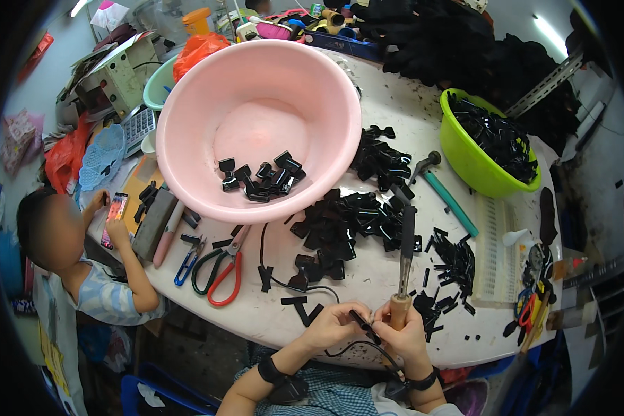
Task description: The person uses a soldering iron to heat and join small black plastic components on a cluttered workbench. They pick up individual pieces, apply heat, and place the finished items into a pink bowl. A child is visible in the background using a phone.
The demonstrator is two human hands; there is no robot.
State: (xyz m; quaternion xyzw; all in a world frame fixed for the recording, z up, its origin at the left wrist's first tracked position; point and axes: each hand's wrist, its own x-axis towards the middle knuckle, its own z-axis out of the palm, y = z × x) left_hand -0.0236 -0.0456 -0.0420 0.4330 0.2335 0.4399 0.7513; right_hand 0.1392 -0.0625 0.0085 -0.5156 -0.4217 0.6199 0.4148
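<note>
At the near edge of the white work table (395,125), the left hand (333,324) pinches a small black plastic piece (360,320) between thumb and fingertips, closed on it just above the table edge. The right hand (403,334) is wrapped in a fist around the wooden handle of a soldering iron (403,267), whose dark metal shaft points away from the person toward the middle of the table; its black cord (367,347) loops under both hands. The two hands touch, and the piece sits right between them, close to the iron's handle. Both wrists wear black bands. Ahead of the hands lies a loose heap of black plastic parts (353,225), with a second scatter of thin black strips (451,260) to the right of the iron. A big pink basin (187,139) stands beyond, holding a small cluster of the same black parts on its bottom. To the right a lime green bowl (464,159) is filled with black pieces, and a hammer with a teal handle (445,194) lies between it and the heap. Left of the hands rest red-handled scissors (225,274), green-handled pliers and blue thread snips (187,260). A white ribbed tray (496,253) lies at the right. At the table's left side another person sits holding a phone (114,218).
</note>
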